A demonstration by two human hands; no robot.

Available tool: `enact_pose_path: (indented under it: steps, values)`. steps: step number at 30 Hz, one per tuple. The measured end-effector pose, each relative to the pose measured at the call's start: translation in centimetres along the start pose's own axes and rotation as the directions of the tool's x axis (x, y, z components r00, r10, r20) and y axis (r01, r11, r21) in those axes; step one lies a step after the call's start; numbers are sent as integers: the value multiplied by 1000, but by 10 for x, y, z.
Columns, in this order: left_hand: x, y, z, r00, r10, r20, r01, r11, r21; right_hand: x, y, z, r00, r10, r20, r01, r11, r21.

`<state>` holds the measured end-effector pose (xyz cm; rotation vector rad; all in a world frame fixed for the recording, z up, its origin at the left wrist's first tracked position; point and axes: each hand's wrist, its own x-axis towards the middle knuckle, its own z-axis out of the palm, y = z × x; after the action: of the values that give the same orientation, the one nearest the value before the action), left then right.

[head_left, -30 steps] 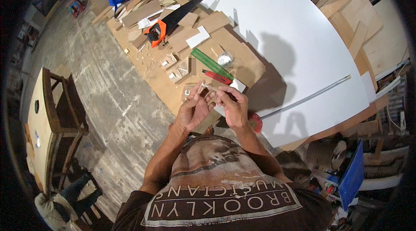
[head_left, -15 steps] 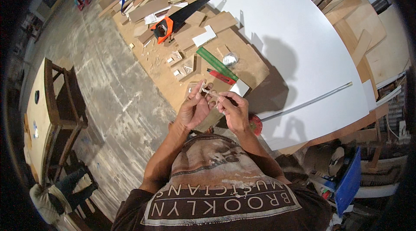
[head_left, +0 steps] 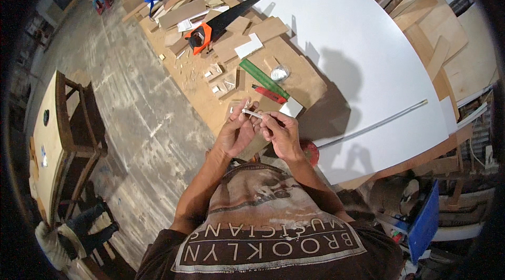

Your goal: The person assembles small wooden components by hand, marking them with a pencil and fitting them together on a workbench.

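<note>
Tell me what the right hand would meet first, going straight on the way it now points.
Likely the left hand, just ahead to the left; the thin pale stick in the right hand points at it, though depth is unclear.

1 thin pale stick, slanting

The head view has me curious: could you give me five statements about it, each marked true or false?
1. The saw has an orange handle. True.
2. The saw is in a hand. False: it lies on the wood scraps.
3. The right hand holds a thin pale stick. True.
4. A red tool lies beside a green strip. True.
5. The red tool lies on the floor. False: it lies on the brown board.
</note>
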<state>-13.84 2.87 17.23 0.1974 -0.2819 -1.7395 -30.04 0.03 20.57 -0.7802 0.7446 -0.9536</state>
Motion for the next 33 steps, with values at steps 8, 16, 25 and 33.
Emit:
enact_pose_path:
  steps: [8, 16, 25, 33]
  values:
    - [-3, -2, 0, 999, -9, 48, 10, 1000, -12, -8, 4, 3, 999, -36, -8, 35, 999, -37]
    - [-1, -2, 5, 1000, 5, 27, -4, 1000, -27, -6, 12, 6, 977, -211, 2, 211, 977, 17]
    - [-3, -5, 5, 1000, 16, 17, -15, 998, -55, -7, 17, 7, 982, -186, 13, 185, 982, 43]
    - [0, -6, -1, 997, 76, -21, -75, 996, 48, -4, 14, 4, 979, -202, 0, 202, 978, 56]
